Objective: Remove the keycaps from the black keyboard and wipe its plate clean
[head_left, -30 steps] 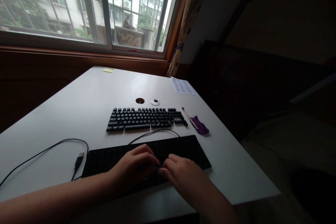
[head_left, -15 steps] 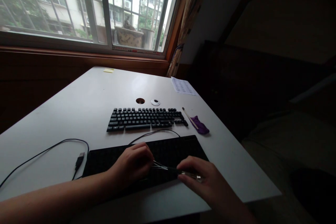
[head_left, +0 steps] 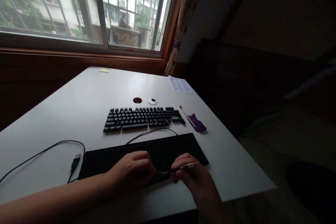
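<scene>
My right hand [head_left: 193, 173] is closed around a tool that looks like a wire keycap puller [head_left: 187, 166], with thin metal wires, a dark middle and a pale end pointing right. The wires run left to my left hand [head_left: 139, 168], whose fingers are curled in at their tips; what they grip is hidden. Both hands are over the near part of a black keyboard [head_left: 168, 147], whose surface is too dark to make out. Behind it, black keycaps [head_left: 139, 117] lie in rows in keyboard layout, with gaps between some.
A toothbrush [head_left: 187, 115] rests against a purple cloth [head_left: 198, 124] at the right. A black cable with a USB plug [head_left: 76, 161] curves over the white desk [head_left: 60, 112] at left. Farther back are a hole [head_left: 137, 100], its white cover [head_left: 152, 101], printed paper [head_left: 180, 84] and yellow notes [head_left: 105, 70].
My right hand has turned, and the puller's pale end has tipped upward and moved left. The wires show less between my hands. The whole view has shifted slightly.
</scene>
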A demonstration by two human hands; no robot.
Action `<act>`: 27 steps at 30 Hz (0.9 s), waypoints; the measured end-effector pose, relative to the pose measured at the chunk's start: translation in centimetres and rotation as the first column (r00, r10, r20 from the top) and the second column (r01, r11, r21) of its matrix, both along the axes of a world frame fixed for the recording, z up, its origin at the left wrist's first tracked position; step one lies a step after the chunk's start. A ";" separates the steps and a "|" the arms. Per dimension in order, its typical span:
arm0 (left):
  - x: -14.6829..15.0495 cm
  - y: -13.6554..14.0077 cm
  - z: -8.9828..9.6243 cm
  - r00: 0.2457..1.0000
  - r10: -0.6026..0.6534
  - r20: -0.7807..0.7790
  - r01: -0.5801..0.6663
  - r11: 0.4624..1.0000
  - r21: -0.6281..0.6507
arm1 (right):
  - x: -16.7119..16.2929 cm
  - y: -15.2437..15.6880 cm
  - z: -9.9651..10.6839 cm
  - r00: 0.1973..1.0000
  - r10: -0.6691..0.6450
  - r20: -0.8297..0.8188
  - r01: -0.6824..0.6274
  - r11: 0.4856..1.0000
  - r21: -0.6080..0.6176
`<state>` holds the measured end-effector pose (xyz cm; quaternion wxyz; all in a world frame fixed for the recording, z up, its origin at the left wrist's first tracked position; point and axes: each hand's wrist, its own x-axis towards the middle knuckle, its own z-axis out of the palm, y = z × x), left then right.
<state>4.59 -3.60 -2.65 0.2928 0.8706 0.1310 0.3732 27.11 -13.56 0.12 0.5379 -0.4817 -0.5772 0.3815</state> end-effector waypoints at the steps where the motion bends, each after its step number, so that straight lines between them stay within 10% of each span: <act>1: 0.0 0.0 0.0 1.000 -0.011 -0.015 0.011 1.000 0.028 | 0.6 -0.1 0.2 1.000 -0.014 0.000 0.014 1.000 0.000; 8: -0.2 -0.3 -0.2 0.966 -0.135 -0.219 0.171 0.973 0.155 | 6.2 -0.8 1.9 0.968 -0.152 0.198 0.150 0.988 0.023; 27: -0.1 -0.6 -0.9 0.915 -0.104 -0.389 0.215 0.943 0.253 | 7.6 0.7 -0.2 0.838 0.075 0.540 -0.005 0.991 -0.130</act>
